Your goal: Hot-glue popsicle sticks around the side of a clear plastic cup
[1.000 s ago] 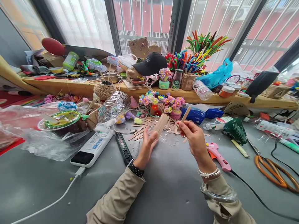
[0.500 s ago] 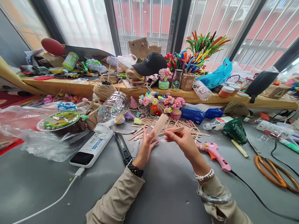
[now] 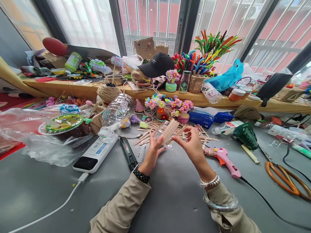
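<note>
My left hand (image 3: 153,149) grips a small clear plastic cup (image 3: 162,130) with flat wooden craft sticks (image 3: 169,129) laid side by side against it. My right hand (image 3: 193,145) pinches one more wooden stick (image 3: 179,131) and presses it against the row on the cup. Both hands hover above the grey table (image 3: 170,194). A loose pile of wooden sticks (image 3: 194,132) lies on the table just behind them. A pink glue gun (image 3: 224,160) rests to the right of my right wrist.
A white power bank (image 3: 96,154) and a black utility knife (image 3: 128,154) lie to the left. A clear bottle (image 3: 118,110), twine spool (image 3: 108,93) and flower pots (image 3: 181,110) stand behind. Orange scissors (image 3: 286,179) and a green tool (image 3: 245,134) lie right.
My right hand carried the single stick from upright at the right over to the left, tilted it, and set it against the sticks on the cup. My left hand barely moved.
</note>
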The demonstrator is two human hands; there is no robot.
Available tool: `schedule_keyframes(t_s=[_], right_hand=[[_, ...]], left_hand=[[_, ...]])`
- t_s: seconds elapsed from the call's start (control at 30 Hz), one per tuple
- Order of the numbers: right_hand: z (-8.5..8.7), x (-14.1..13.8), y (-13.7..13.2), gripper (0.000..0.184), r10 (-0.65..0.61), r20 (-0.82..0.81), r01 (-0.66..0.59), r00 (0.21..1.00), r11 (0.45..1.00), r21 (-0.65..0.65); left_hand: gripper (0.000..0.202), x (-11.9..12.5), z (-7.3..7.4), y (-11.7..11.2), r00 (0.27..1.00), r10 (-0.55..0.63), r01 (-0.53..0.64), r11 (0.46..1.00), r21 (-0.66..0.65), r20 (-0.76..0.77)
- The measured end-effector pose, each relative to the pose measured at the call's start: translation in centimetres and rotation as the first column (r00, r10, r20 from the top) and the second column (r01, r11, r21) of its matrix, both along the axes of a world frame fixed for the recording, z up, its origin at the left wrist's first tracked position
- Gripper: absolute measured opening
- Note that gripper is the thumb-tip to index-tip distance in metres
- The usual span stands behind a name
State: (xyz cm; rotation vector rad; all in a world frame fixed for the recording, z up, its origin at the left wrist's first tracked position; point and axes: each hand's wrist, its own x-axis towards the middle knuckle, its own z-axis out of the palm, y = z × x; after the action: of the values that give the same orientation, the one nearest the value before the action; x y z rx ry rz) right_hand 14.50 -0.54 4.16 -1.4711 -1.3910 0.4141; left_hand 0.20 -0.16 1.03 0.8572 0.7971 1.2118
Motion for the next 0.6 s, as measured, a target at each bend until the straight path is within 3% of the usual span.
schedule_keyframes(t_s=[0.1, 0.27, 0.6], right_hand=[[-0.3, 0.0, 0.1, 0.062, 0.042, -0.043, -0.04, 0.998, 0.998, 0.051], [-0.2, -0.2, 0.1, 0.057, 0.227, -0.086, -0.217, 0.97, 0.97, 0.112], [-0.3, 0.1, 0.3, 0.052, 0.284, -0.193, -0.269, 0.939, 0.958, 0.1]], left_hand=[[0.062, -0.1, -0.2, 0.2, 1.0, -0.021, 0.021, 1.0, 0.009, -0.018], [0.06, 0.0, 0.1, 0.1, 0.999, -0.022, 0.023, 0.999, 0.035, -0.041], [0.067, 0.4, 1.3, -0.7, 0.998, -0.008, 0.009, 0.999, 0.033, -0.055]])
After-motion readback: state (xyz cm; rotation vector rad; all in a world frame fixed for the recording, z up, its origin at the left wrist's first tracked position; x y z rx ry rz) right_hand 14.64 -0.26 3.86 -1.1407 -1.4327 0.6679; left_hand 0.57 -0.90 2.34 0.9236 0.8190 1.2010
